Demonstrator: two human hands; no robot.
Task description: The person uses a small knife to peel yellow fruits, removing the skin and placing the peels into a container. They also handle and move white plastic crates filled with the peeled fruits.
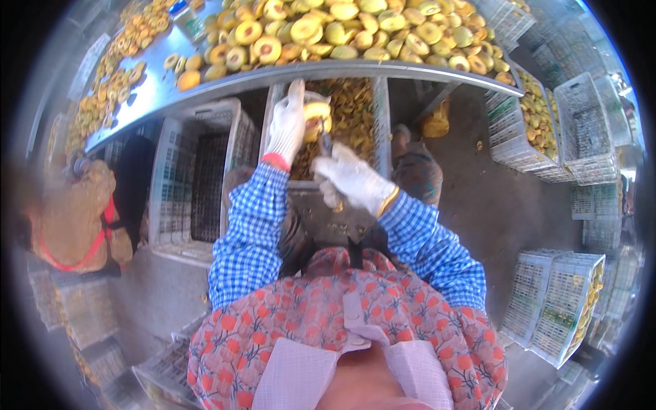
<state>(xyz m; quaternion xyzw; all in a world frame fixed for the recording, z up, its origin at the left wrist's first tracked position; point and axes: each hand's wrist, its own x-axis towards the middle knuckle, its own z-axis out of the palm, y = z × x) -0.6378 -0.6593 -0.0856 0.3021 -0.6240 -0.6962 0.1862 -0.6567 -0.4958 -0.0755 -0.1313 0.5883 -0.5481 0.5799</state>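
Observation:
My left hand [290,120], in a white knit glove, holds a yellow halved fruit [316,115] with its cut face and darker centre showing. In my right hand [353,177], also white-gloved, is a small dark-handled tool [325,142]; its tip reaches the fruit's centre, and the exact kind of tool cannot be told. Both hands are above a plastic crate [382,128] of yellow-brown fruit pieces, just below the table edge. A large heap of halved fruits [335,33] lies on the metal table [148,95] beyond.
A mostly empty plastic crate [171,179] stands at left, near another person [77,215]. Filled crates [525,146] and stacked ones [553,302] stand at right. A blue-lidded jar [187,21] is on the table. A yellow bag [436,120] lies under it.

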